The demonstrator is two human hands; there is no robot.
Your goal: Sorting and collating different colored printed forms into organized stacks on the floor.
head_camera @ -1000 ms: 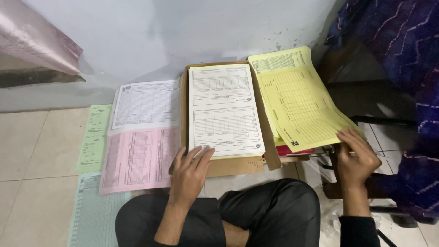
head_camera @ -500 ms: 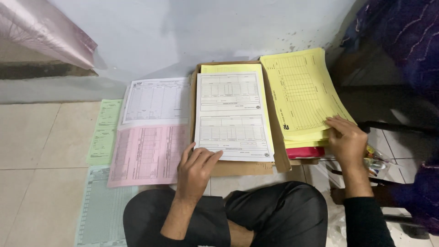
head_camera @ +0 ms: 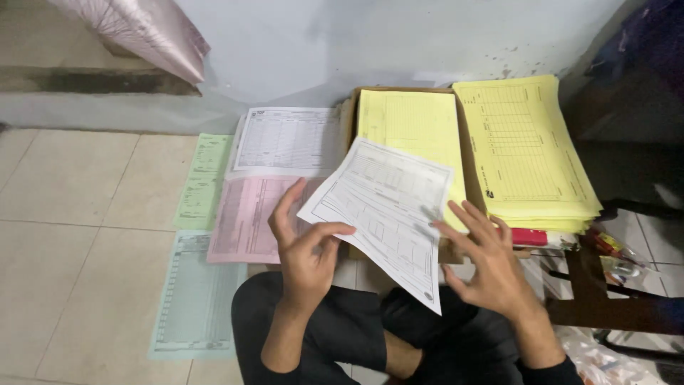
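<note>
Two hands: left point(head_camera: 306, 249), right point(head_camera: 484, 264). One white sheet point(head_camera: 385, 214) between them. At twelve o'clock, one yellow sheet point(head_camera: 410, 125); at two, one yellow stack point(head_camera: 524, 153). At ten, one white form point(head_camera: 288, 139), one pink point(head_camera: 249, 217), two green point(head_camera: 203, 178) point(head_camera: 196, 299).

We see a pink form point(head_camera: 246, 217), a green slip point(head_camera: 201, 182) and a pale blue sheet point(head_camera: 194, 299) on the tiled floor point(head_camera: 68, 235), and a yellow stack point(head_camera: 524, 150) beside a cardboard box point(head_camera: 467, 135).
</note>
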